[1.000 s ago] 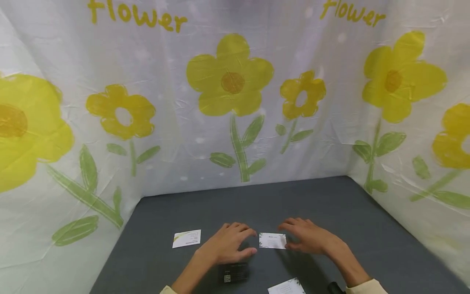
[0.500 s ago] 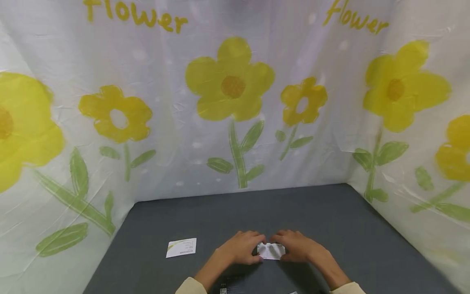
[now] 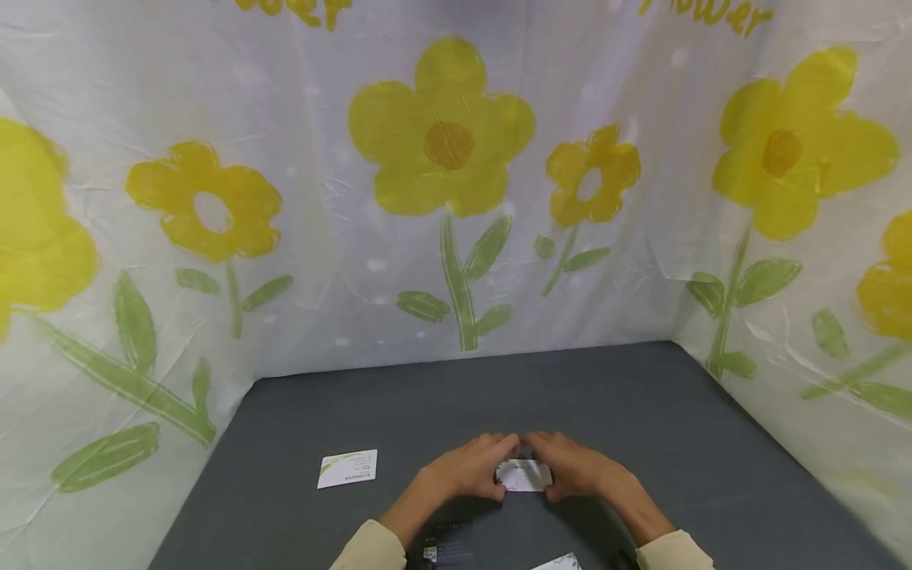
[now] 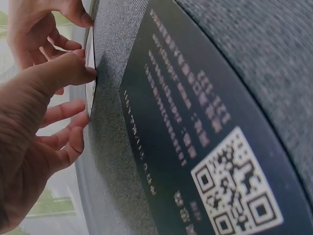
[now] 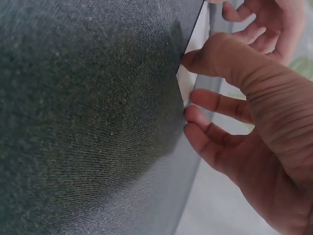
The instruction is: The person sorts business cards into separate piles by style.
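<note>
A white business card [image 3: 524, 476] with small print lies on the dark grey table between the two hands in the head view. My left hand [image 3: 470, 469] holds its left end, thumb at the near edge and fingers curled around the far side. At the right end, my right hand [image 3: 573, 467] holds it the same way, and the fingertips of both hands come close together beyond the card. In the right wrist view the thumb [image 5: 195, 62] sits on the edge of the card [image 5: 186, 84]. Seen from the left wrist, the card shows only as a thin strip.
To the left lies a white card with a yellow-green curve [image 3: 347, 469]. A black card with a QR code [image 4: 176, 98] lies just in front of the left hand. Another white card [image 3: 559, 564] shows at the bottom edge. A flower-printed curtain [image 3: 321, 261] encloses the table [image 3: 427, 404].
Both hands have moved inward from beside the white card and closed around its ends, covering its edges. The camera has shifted slightly; the other cards lie where they were.
</note>
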`<state>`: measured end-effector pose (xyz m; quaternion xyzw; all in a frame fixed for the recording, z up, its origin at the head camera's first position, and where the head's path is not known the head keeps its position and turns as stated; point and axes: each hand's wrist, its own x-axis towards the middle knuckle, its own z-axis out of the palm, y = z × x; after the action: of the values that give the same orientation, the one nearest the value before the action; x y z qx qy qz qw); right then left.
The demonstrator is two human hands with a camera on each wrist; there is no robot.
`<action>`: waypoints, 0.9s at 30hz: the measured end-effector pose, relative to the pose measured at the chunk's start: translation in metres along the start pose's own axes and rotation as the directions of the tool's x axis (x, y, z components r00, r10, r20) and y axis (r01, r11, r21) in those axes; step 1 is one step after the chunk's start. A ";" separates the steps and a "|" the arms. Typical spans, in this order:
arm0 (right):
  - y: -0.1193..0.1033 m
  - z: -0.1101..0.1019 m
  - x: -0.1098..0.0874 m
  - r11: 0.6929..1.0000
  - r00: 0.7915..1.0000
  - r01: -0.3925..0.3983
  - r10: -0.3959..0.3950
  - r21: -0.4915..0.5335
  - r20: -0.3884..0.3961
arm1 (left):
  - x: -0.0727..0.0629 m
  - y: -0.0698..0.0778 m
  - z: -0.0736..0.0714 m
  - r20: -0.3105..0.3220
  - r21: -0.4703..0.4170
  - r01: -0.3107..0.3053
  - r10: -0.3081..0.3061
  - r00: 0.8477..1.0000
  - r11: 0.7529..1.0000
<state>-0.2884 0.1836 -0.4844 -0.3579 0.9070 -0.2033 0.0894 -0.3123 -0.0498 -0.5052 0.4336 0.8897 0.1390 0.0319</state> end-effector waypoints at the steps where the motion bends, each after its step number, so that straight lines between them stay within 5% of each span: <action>1: 0.013 0.005 0.003 1.000 1.000 0.029 -0.029 -0.002 -0.002 | 0.002 -0.001 0.001 -0.001 -0.012 0.005 -0.005 1.000 1.000; 7: 0.047 0.024 0.011 0.988 0.990 0.138 -0.140 0.074 0.033 | -0.008 -0.005 0.010 -0.001 -0.127 0.033 -0.034 0.999 0.991; 12: 0.002 -0.013 0.004 0.987 0.993 0.118 -0.118 0.109 -0.006 | -0.025 0.001 -0.015 -0.104 -0.104 0.015 -0.026 0.994 0.994; 18: -0.022 -0.050 0.014 0.988 0.987 0.154 -0.155 -0.017 -0.050 | -0.035 0.006 -0.055 -0.186 0.054 0.042 -0.031 0.982 0.998; 22: -0.024 -0.055 0.025 0.984 0.982 0.176 -0.178 -0.033 -0.063 | -0.037 -0.001 -0.062 -0.203 0.099 0.046 -0.025 0.979 0.994; 27: -0.030 -0.049 0.052 0.984 0.983 0.177 -0.178 -0.026 -0.050 | -0.049 -0.028 -0.064 -0.212 0.098 0.032 -0.010 0.977 0.995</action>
<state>-0.3224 0.1431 -0.4277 -0.4328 0.8757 -0.2098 0.0435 -0.3138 -0.1185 -0.4549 0.4080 0.8985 0.1390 -0.0833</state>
